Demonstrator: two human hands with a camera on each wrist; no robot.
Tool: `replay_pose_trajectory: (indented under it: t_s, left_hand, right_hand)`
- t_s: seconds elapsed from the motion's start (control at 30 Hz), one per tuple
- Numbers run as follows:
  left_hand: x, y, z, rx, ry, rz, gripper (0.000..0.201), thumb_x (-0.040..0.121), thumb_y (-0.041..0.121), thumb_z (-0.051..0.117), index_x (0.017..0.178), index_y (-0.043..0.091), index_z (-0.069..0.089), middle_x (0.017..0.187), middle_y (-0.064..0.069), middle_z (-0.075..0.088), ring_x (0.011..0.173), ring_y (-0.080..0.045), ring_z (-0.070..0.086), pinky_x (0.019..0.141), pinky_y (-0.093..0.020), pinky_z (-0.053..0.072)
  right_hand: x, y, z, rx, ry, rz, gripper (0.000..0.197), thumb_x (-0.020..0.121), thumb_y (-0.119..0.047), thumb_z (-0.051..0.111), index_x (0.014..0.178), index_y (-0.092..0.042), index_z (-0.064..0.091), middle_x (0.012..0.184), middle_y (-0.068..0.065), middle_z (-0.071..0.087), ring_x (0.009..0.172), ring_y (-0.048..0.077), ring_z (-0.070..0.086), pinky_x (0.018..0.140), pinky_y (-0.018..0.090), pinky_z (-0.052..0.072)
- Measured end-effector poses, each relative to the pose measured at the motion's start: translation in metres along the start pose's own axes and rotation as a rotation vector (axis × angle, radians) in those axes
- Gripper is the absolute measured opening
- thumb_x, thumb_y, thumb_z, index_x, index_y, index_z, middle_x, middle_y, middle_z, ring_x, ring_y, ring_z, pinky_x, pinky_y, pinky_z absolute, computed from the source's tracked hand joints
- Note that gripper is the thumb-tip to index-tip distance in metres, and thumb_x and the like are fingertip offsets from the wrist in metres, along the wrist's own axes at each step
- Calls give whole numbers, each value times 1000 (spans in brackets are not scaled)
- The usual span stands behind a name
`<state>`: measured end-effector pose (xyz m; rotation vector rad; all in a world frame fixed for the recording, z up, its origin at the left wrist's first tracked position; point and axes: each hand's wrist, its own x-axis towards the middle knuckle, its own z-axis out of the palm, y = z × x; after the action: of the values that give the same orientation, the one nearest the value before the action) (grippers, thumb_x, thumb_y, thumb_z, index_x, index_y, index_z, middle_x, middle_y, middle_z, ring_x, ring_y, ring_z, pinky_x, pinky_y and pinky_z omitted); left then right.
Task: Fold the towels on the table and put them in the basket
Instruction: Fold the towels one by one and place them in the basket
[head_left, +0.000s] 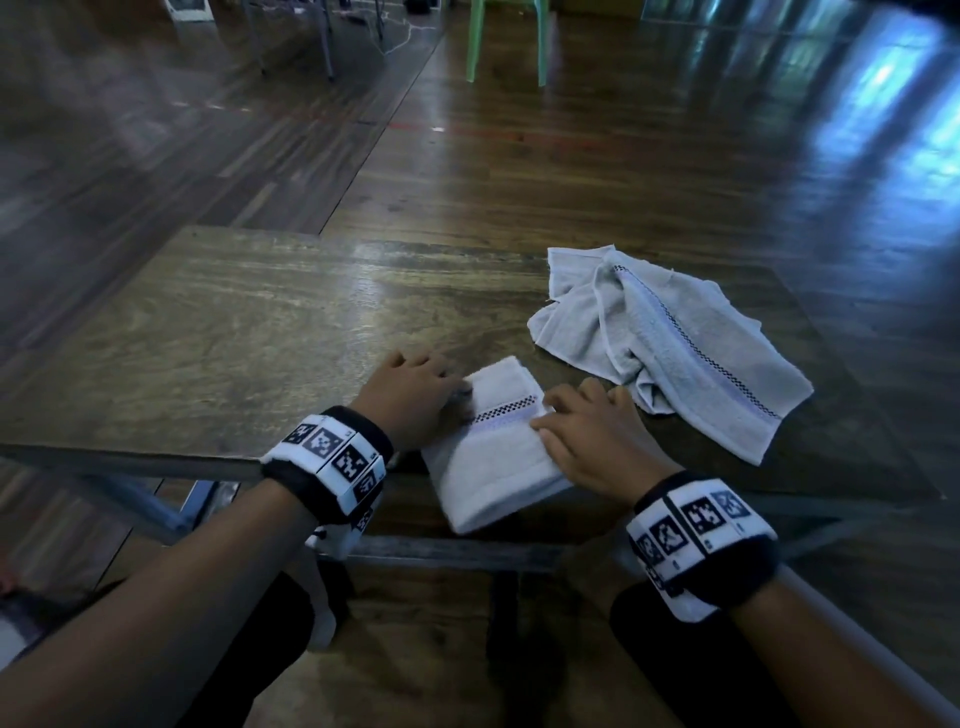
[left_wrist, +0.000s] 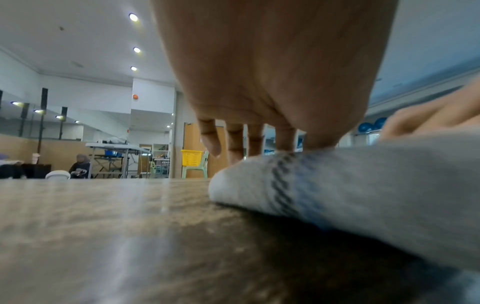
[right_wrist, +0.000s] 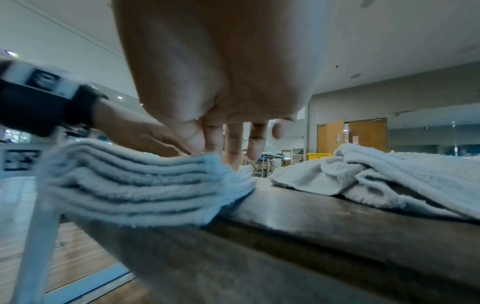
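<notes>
A folded pale grey towel (head_left: 493, 457) with a checkered stripe lies at the near table edge, partly overhanging it. My left hand (head_left: 441, 384) rests on its left side, thumb and fingers touching the top (left_wrist: 259, 148). My right hand (head_left: 561, 415) lies flat on its right side, fingers reaching over the stacked layers (right_wrist: 228, 152). The folded towel (right_wrist: 140, 185) shows several layers. A second, crumpled towel (head_left: 670, 343) lies to the right on the table. A yellow basket (left_wrist: 191, 158) stands far off on a green chair.
The wooden table (head_left: 208, 338) stretches away to the left of the towels. The legs of a green chair (head_left: 506, 36) stand on the floor beyond the table. In the left wrist view a person (left_wrist: 80, 164) sits far off by other tables.
</notes>
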<state>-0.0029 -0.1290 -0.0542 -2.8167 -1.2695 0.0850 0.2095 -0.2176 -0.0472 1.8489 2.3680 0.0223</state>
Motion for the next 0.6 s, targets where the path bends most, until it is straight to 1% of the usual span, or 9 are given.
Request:
replay_pose_trajectory:
  t_s: [0.07, 0.1, 0.2, 0.27, 0.33, 0.43, 0.5, 0.53, 0.6]
  left_hand:
    - [-10, 2, -5, 11, -8, -12, 31, 96, 41, 36, 116, 28, 56, 114, 4, 58, 107, -17, 54, 92, -35, 30]
    - [-15, 4, -7, -10, -23, -11, 28, 96, 38, 38, 110, 27, 59, 109, 5, 60, 103, -16, 56, 92, -35, 30]
    - [-25, 6, -9, -133, -95, 3, 22, 95, 34, 41, 101, 24, 60, 104, 4, 61, 96, -16, 57, 93, -35, 30]
    - [-24, 7, -7, -189, -115, 6, 21, 94, 35, 43, 102, 23, 59, 106, 3, 62, 96, -17, 57, 94, -35, 31]
    - [-18, 5, -3, -240, -73, -19, 20, 94, 33, 45, 104, 22, 58, 110, 2, 58, 99, -18, 55, 91, -34, 32]
    - [-3, 0, 3, -364, 38, -87, 24, 92, 33, 49, 110, 18, 55, 119, -1, 52, 107, -21, 50, 91, -38, 38]
    - [7, -6, 7, -425, 38, -115, 33, 90, 31, 53, 120, 16, 53, 127, -2, 51, 115, -23, 48, 95, -42, 40]
    - [12, -8, 8, -450, 25, -114, 34, 90, 29, 55, 121, 16, 54, 127, -3, 52, 115, -23, 49, 94, -41, 42]
    - [21, -10, 9, -482, -6, -98, 27, 89, 26, 56, 113, 15, 61, 116, -5, 60, 107, -24, 55, 89, -39, 45]
  right_hand:
    - [15, 9, 1, 72, -31, 48, 37, 95, -39, 32, 123, -38, 56, 134, -2, 42, 118, 26, 37, 93, 41, 28]
    - [22, 13, 2, 123, -39, 67, 34, 95, -37, 37, 124, -42, 54, 139, -2, 38, 123, 26, 34, 97, 43, 26]
    - [36, 22, 8, 288, -16, 96, 35, 95, -29, 42, 119, -49, 56, 144, 0, 36, 127, 26, 33, 104, 46, 25]
    - [39, 25, 10, 404, 12, 82, 37, 93, -18, 46, 116, -43, 61, 140, 3, 42, 125, 26, 36, 103, 44, 28]
    - [41, 28, 10, 512, 62, 83, 34, 90, -13, 50, 116, -31, 63, 132, 4, 48, 123, 23, 40, 101, 40, 32]
    - [44, 37, 11, 559, 91, 179, 31, 88, -22, 58, 119, -21, 57, 123, 1, 53, 118, 19, 47, 99, 35, 37]
    - [45, 41, 10, 574, 68, 245, 31, 89, -26, 59, 118, -15, 58, 109, -1, 53, 108, 16, 51, 88, 28, 38]
    - [45, 43, 9, 588, 53, 245, 30, 89, -26, 58, 116, -12, 59, 98, -5, 50, 101, 14, 51, 82, 24, 35]
    - [45, 46, 7, 603, 24, 221, 27, 90, -24, 57, 111, -8, 62, 88, -10, 46, 92, 9, 46, 75, 20, 29]
